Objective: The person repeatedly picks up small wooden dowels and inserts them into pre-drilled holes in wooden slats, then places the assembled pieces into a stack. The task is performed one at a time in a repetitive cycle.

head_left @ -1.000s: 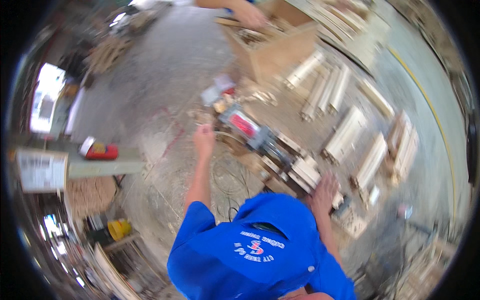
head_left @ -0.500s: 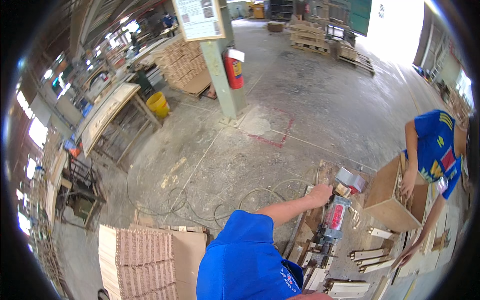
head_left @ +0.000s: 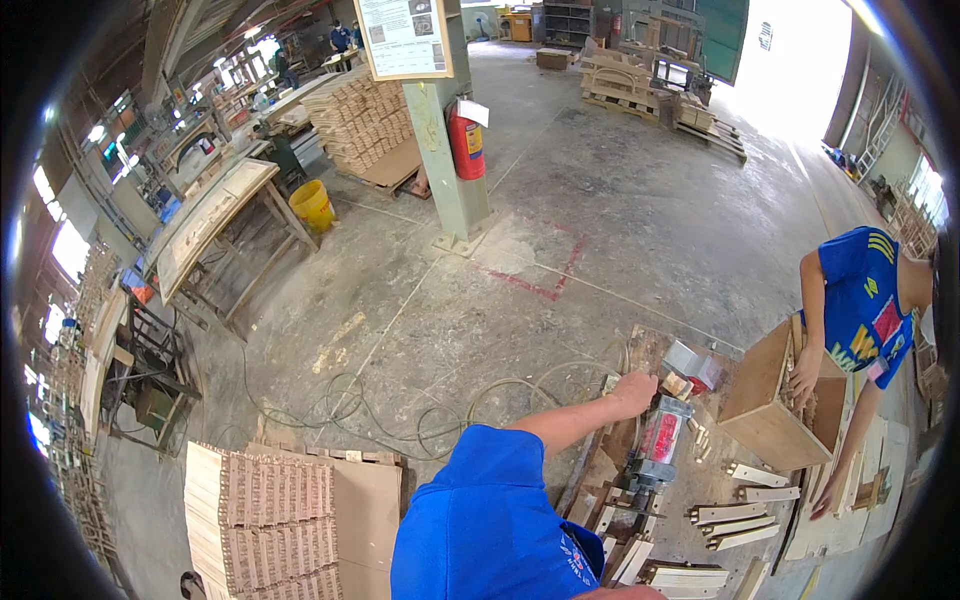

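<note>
My left hand [head_left: 636,393] reaches across to the right from a blue sleeve. Its fingers are curled closed at the far end of a grey machine; what they hold, if anything, is hidden. Beside the fingers lies a small wooden block [head_left: 677,385]. Just right of the hand is the machine's grey cylinder with a red label [head_left: 663,437]. Behind the block sits a grey metal housing [head_left: 697,362] with a red part. My right hand is out of the picture; only a bit of skin shows at the lower edge.
At right a co-worker in blue has one hand in a plywood box [head_left: 765,415] and the other over a pale board [head_left: 850,500]. Several wooden strips [head_left: 735,515] lie near the machine. Hoses [head_left: 470,410] trail across the floor. Stacked wood [head_left: 280,520] stands at lower left.
The view has shifted slightly. My left hand stays at the machine's far end. The co-worker's lower hand has moved away from the ends of the wooden strips.
</note>
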